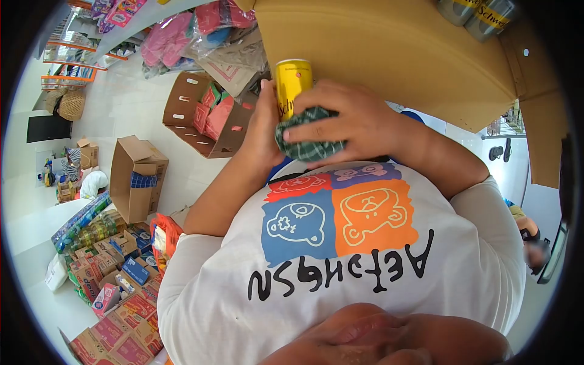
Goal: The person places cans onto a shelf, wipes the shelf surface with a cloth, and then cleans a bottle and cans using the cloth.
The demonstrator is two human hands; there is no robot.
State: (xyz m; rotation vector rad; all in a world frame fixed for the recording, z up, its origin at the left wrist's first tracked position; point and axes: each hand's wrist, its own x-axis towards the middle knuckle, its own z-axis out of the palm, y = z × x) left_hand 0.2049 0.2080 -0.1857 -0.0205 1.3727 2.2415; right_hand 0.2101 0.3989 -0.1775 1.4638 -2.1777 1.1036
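Note:
Upright in front of my chest is a yellow can point(294, 82) with dark lettering. My left hand point(264, 128) holds it from the left side, its fingers partly hidden behind the can. A dark green checked cloth point(313, 148) is bunched against the can's lower part. My right hand point(350, 121) grips this cloth from the right, its fingers spread over the cloth and close to the can's side.
A large cardboard box point(389, 52) fills the top right, with silver-and-yellow cans point(490, 18) at its far edge. To the left stand an open carton with red and green packs point(213, 115) and another cardboard box point(137, 182). Stacked goods point(115, 274) lie lower left.

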